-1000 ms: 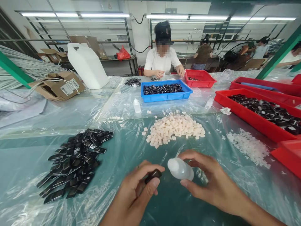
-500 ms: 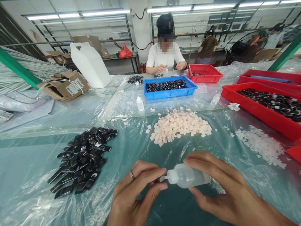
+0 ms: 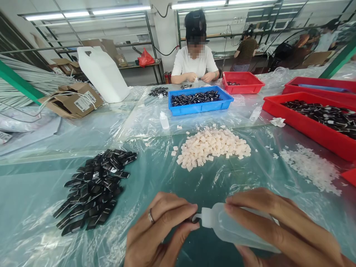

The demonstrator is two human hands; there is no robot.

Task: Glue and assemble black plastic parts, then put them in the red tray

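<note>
Between the thumb and fingers of my left hand (image 3: 161, 230) is a small dark piece (image 3: 192, 219), mostly covered by the fingertips. My right hand (image 3: 278, 222) is wrapped round a translucent squeeze bottle (image 3: 233, 224) lying on its side, its white nozzle pointing left. The nozzle tip meets the dark piece or sits just against it; I cannot tell which. To the left lies a heap of glossy black parts (image 3: 94, 189). Beyond my hands is a pile of small cream-coloured blocks (image 3: 214, 146).
Small translucent bits (image 3: 311, 168) are scattered at right beside a red bin (image 3: 311, 129) of black parts. Farther back stand a blue tray (image 3: 200, 108), a small white bottle (image 3: 164, 120), a white jug (image 3: 104, 76) and a cardboard box (image 3: 72, 100). A person (image 3: 194, 61) works opposite.
My right hand and the bottle have shifted right and nearer to me, showing more of the bottle's length. My left hand keeps its pinch, almost in the same place.
</note>
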